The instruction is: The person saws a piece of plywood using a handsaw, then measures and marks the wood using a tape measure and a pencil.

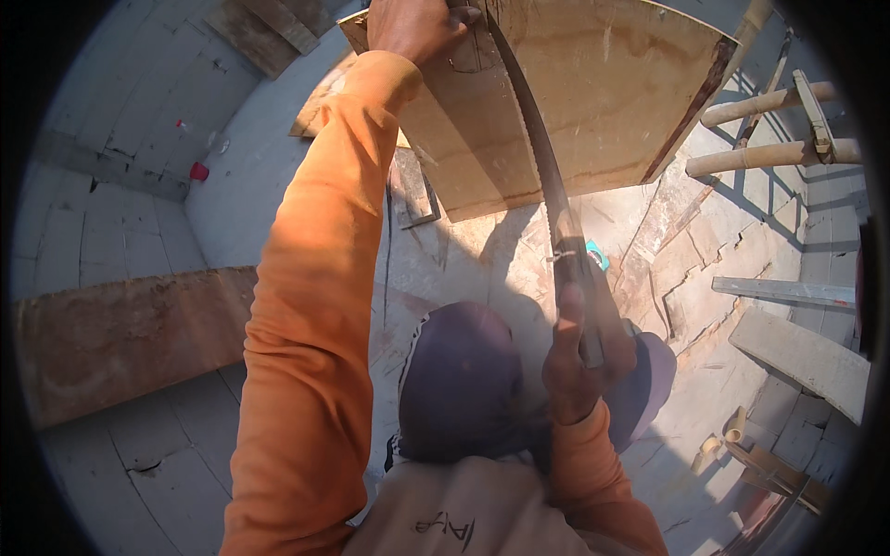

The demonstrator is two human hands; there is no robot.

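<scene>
My left hand (pixel 417 28), in an orange sleeve, grips the plywood board (pixel 612 93) at the top of the head view, with its fingers curled beside the cut. My right hand (pixel 584 352) is low at the right of centre, closed round the handle of a long hand saw (pixel 547 176). The saw's toothed blade runs up from that hand into the board, along a lengthwise line near its left part. My knee (pixel 459 371) in dark trousers is below the board.
A rusty-brown plank (pixel 130 343) lies at the left, with a red cup (pixel 198 170) above it. Bamboo poles (pixel 742 157) jut in at the right, above a metal bar (pixel 779 287) and a grey board (pixel 797 361). A teal object (pixel 599 255) lies on the floor behind the saw.
</scene>
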